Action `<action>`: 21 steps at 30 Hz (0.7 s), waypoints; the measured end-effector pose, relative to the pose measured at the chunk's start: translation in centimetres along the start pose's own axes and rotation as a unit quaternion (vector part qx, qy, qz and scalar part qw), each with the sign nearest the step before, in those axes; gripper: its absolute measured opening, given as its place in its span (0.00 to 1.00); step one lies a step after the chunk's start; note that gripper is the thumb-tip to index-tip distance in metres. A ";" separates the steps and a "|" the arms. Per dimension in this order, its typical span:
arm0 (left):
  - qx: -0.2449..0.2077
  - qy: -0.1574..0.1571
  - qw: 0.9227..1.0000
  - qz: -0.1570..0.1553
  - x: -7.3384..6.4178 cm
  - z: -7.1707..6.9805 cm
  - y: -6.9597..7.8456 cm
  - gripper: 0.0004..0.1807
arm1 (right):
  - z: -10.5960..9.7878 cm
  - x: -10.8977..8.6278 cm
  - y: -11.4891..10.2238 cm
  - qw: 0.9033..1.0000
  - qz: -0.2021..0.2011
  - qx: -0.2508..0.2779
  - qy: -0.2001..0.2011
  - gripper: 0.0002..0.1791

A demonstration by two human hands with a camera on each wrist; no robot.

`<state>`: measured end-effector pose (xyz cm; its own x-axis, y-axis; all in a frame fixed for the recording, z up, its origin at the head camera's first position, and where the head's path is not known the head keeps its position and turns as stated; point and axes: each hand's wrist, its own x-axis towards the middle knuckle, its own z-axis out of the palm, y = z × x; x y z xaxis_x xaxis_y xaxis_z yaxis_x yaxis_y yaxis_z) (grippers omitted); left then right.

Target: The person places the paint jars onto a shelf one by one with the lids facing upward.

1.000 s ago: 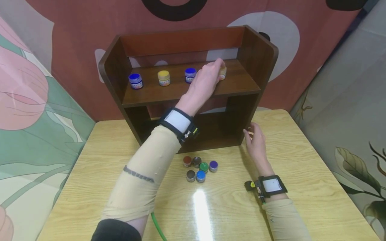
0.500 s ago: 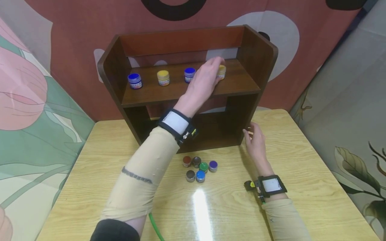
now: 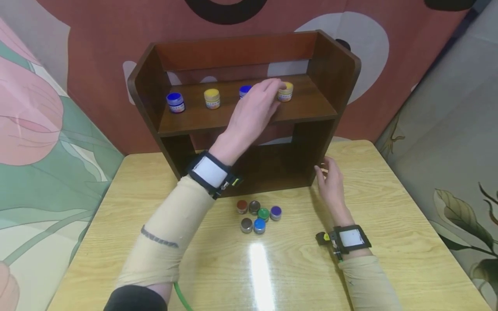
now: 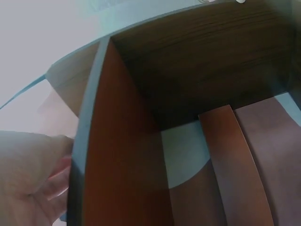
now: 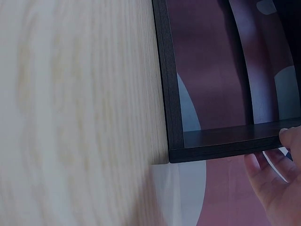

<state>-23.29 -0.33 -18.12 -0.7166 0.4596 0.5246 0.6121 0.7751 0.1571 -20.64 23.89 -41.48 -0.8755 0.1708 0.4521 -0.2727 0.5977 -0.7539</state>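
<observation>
My left hand [image 3: 253, 110] is over the upper board of a dark brown wooden shelf [image 3: 249, 124], its fingertips right at the lid of a yellow paint jar [image 3: 285, 93] that stands upright on the board. Partly behind that hand is a blue paint jar [image 3: 245, 90]. Farther left stand another yellow paint jar [image 3: 212, 99] and another blue one [image 3: 176, 103]. In the left wrist view the hand [image 4: 33, 179] is partly hidden behind the shelf's board. My right hand [image 3: 330, 183] grips the shelf's right side panel low down, thumb and fingers [image 5: 263, 181] on either side of it.
Several small paint jars with red, dark, green, purple and blue lids stand close together on the wooden table, a green-lidded jar [image 3: 263, 214] among them. A patterned cloth [image 3: 97, 86] hangs behind the shelf. A green cable [image 3: 182, 297] runs below the left sleeve.
My left hand has drawn back left from the right-hand yellow jar, uncovering more of it and covering more of the blue jar. The right hand stays at the side panel.
</observation>
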 end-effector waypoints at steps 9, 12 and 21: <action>-0.043 0.028 0.994 0.095 -3.5 -0.8 -0.4 0.16 | -0.1 0.0 0.1 1.000 0.007 -0.001 -0.003 0.18; -0.052 0.025 0.989 0.140 -4.8 -0.7 -0.6 0.15 | -0.3 0.0 0.0 1.000 0.008 -0.003 -0.003 0.18; -0.081 -0.042 0.985 0.147 -9.0 0.7 -1.9 0.13 | -0.5 0.1 0.0 1.000 0.008 -0.003 -0.001 0.18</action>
<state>-18.25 -5.68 -23.75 -0.5213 0.6937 0.4971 0.8380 0.5262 0.1445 -20.53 24.35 -41.20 -0.8807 0.1794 0.4385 -0.2556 0.5994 -0.7586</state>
